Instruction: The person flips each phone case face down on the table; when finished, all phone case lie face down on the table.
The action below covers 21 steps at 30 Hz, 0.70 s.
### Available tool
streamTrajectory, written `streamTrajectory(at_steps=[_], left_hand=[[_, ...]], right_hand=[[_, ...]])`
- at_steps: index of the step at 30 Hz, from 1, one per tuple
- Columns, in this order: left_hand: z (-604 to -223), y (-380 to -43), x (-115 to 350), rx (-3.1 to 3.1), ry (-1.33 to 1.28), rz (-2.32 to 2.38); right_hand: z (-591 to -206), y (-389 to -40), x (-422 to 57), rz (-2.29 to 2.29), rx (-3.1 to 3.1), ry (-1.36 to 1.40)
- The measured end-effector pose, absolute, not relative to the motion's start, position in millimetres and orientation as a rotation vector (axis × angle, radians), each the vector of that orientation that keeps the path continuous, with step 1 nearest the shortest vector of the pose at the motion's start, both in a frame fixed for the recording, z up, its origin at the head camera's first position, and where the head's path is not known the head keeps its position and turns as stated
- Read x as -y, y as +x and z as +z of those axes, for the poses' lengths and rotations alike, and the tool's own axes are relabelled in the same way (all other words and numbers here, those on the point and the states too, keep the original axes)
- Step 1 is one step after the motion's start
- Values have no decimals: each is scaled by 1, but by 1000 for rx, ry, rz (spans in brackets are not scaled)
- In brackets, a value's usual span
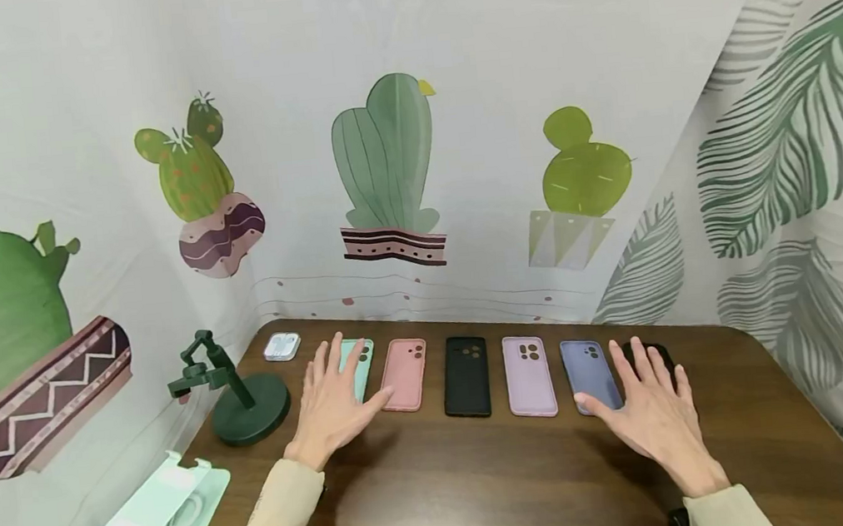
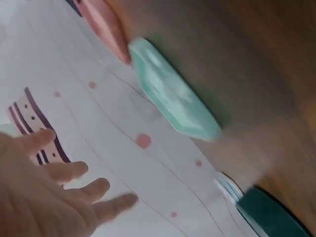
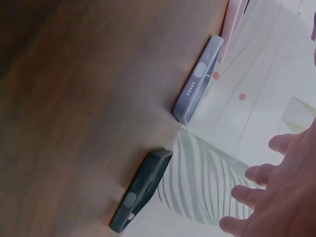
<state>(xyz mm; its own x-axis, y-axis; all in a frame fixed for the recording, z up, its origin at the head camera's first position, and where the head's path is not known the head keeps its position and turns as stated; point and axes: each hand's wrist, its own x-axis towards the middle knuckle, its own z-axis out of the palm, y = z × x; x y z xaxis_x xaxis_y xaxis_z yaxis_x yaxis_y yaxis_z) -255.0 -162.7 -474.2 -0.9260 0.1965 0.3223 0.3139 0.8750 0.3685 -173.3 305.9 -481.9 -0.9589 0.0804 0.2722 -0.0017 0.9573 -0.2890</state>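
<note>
Phone cases lie in a row, backs up, in the head view. My left hand (image 1: 340, 412) hovers with fingers spread over the mint green case (image 1: 363, 377), partly covering it. To its right lie a pink case (image 1: 404, 375), a black case (image 1: 466, 376), a lilac case (image 1: 529, 376) and a blue case (image 1: 589, 365). My right hand (image 1: 656, 414), fingers also spread, covers most of a dark case (image 3: 140, 190) at the row's right end; its thumb overlaps the blue case. Both wrist views show the hands raised apart from the cases, holding nothing.
A white earphone box (image 1: 282, 346) sits at the table's back left corner. Nearer stand a dark green folding stand (image 1: 250, 410) and a mint phone stand (image 1: 161, 511). Behind the brown table (image 1: 487, 491) hangs a cloth (image 1: 485, 124) printed with cacti and leaves.
</note>
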Motion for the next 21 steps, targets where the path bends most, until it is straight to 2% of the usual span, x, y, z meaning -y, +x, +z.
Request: streamTrajectory(at_steps=[8, 21], left_hand=[[-463, -245, 115, 2668, -461, -842], [-472, -216, 6, 2694, -684, -1161]], right_hand=[[-470, -161, -322, 478, 2772, -83], [-463, -138, -377, 700, 2850, -130]])
